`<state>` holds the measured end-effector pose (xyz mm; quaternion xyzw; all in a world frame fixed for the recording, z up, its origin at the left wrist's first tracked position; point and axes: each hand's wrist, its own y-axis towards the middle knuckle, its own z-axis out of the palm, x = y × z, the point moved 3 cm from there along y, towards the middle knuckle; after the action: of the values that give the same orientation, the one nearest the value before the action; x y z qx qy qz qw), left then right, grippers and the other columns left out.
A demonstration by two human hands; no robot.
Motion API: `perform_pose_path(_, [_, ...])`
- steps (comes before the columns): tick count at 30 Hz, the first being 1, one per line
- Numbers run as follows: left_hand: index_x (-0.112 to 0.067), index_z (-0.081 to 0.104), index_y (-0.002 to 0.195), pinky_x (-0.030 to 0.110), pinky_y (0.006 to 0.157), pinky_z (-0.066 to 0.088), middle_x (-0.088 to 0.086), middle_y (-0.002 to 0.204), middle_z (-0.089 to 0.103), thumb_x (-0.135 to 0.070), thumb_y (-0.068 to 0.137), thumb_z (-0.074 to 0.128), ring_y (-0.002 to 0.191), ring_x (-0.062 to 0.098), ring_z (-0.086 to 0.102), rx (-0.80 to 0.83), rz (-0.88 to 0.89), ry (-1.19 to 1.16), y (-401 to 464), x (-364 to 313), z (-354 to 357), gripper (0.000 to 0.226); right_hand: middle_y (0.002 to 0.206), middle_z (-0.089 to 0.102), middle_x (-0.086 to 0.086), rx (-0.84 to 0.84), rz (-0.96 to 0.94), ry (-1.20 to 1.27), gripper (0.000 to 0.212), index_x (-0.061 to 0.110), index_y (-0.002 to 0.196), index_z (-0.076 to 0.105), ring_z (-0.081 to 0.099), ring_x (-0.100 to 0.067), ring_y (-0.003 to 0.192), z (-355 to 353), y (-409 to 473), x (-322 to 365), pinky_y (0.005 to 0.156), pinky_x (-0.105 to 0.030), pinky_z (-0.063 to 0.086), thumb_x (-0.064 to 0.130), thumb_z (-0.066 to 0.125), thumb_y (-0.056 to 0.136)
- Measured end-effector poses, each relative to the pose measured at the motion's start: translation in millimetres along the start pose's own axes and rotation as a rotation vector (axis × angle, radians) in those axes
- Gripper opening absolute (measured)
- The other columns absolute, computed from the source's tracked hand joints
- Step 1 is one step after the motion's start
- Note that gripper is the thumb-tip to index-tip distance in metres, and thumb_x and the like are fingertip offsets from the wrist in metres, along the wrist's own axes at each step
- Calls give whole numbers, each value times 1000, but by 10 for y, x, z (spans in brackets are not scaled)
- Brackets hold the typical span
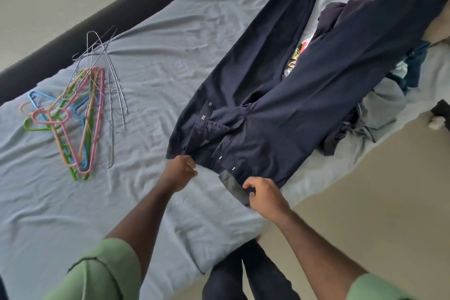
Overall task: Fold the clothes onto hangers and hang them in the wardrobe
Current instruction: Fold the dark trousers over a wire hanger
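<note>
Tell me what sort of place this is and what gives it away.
Most likely a bedroom at home. A bed with a rumpled light blue sheet fills the view, navy trousers lie spread on it, a heap of other clothes sits beside them, and plastic and wire hangers lie on the sheet.

Pale blue bedsheet (170,61), wrinkled, covering bed; dark bed frame (117,17) along far edge; beige floor (379,202).

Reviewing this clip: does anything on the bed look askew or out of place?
Yes. The navy trousers lie splayed, the right leg draped over the clothes pile instead of flat, fly open. The hangers sit in a tangled heap. Both hands grip the waistband.
</note>
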<state>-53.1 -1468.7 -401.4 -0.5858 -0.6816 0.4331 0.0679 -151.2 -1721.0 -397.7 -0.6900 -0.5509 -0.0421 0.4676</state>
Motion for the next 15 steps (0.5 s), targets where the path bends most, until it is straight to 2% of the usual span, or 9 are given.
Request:
perform_pose_path(2, [-4,73,90,23,62,43,5,81,70,-3,81,76,74,18,61,11,5,-129,-14,-108,218,10,100,73,0,-48,-33,-39,23,15,97,74,67,-23,95,22,131,96,82,-35,54,1,62,83])
perform_pose_path(4, [-2,73,96,19,67,46,8,87,71,-4,84,76,77,17,63,-12,-25,-282,18,-160,422,13,97,70,-3,-50,-78,-92,17,14,88,74,66,-28,93,110,282,168,80,-40,55,3,64,83])
perform_pose_path(8, [-4,65,121,39,87,54,7,105,69,-12,93,69,97,22,65,-36,-235,-661,91,-181,706,29,97,65,-5,-83,-136,-181,3,15,85,68,63,-30,90,295,485,277,76,-43,55,14,66,86])
perform_pose_path(9, [-4,62,124,39,89,53,6,108,67,-14,95,67,99,22,64,-34,-271,-716,118,-173,771,31,97,64,-5,-98,-142,-201,4,15,87,65,62,-29,90,321,521,311,76,-42,53,18,68,87])
perform_pose_path(12, [-2,57,130,35,87,51,8,111,65,-13,97,64,97,20,62,-45,-358,-828,188,-145,911,35,98,64,-3,-118,-118,-318,26,17,96,59,59,-26,96,383,639,344,79,-41,51,30,77,84])
perform_pose_path(13, [-1,57,131,36,89,52,9,112,66,-13,97,64,99,21,63,-47,-377,-853,208,-128,946,36,98,65,-3,-121,-101,-370,30,17,98,58,61,-26,96,407,676,344,78,-42,51,29,80,80])
perform_pose_path(15, [-1,58,131,39,92,53,10,112,67,-13,98,64,103,22,64,-40,-393,-889,234,-116,983,35,91,66,-7,-141,-79,-428,29,15,94,59,65,-31,89,449,749,342,71,-42,51,13,80,75])
